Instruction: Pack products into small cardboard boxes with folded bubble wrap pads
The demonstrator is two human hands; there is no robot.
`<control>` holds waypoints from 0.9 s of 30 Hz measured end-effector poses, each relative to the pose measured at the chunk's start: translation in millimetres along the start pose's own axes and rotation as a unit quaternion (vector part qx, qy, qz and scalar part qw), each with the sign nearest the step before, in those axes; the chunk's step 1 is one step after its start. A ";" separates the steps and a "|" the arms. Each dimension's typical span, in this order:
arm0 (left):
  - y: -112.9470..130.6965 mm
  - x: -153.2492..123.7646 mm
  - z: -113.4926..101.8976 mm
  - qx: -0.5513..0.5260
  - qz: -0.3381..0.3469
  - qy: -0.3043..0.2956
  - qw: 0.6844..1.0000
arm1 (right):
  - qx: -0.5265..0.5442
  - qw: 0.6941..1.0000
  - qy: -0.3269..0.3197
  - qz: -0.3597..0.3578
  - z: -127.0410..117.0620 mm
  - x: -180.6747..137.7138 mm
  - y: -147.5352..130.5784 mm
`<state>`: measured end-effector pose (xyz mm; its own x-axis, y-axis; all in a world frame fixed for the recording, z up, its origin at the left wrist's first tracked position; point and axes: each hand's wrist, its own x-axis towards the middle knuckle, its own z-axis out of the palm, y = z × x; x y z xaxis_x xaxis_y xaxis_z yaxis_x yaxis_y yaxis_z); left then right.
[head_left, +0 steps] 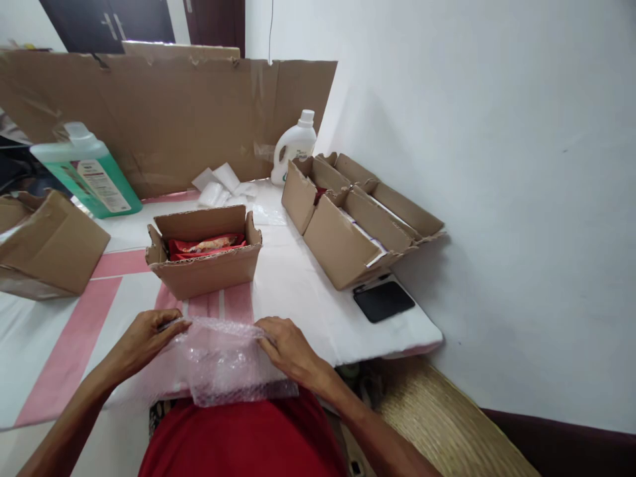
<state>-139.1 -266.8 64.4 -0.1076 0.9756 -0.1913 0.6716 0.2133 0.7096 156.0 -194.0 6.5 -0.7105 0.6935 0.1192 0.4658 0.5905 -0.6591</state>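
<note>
A clear sheet of bubble wrap (223, 364) hangs at the table's front edge, just before my red-clothed lap. My left hand (152, 334) pinches its upper left edge, fingers closed. At the upper right edge, my right hand (285, 341) grips the same sheet between thumb and fingers. Just beyond the hands stands an open cardboard box (213, 275) with red packets (206, 245) inside. Whether anything lies inside the bubble wrap, I cannot tell.
More open cardboard boxes (332, 242) stand at the right by a black phone (382, 301). Another box (54, 248) is at the left. A green liquid bottle (94, 175), a white jug (297, 142) and plastic pieces (223, 185) sit before a cardboard panel (199, 119).
</note>
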 end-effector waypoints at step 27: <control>-41.5 22.9 15.2 -0.068 -0.075 0.152 0.983 | 0.095 0.992 0.057 0.066 -26.6 84.0 48.3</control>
<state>-158.3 -254.1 20.2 -0.4251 0.8991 -0.1042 0.5291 0.3403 0.7774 132.9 -96.2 4.5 -0.5801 0.8085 0.0989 0.4348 0.4100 -0.8018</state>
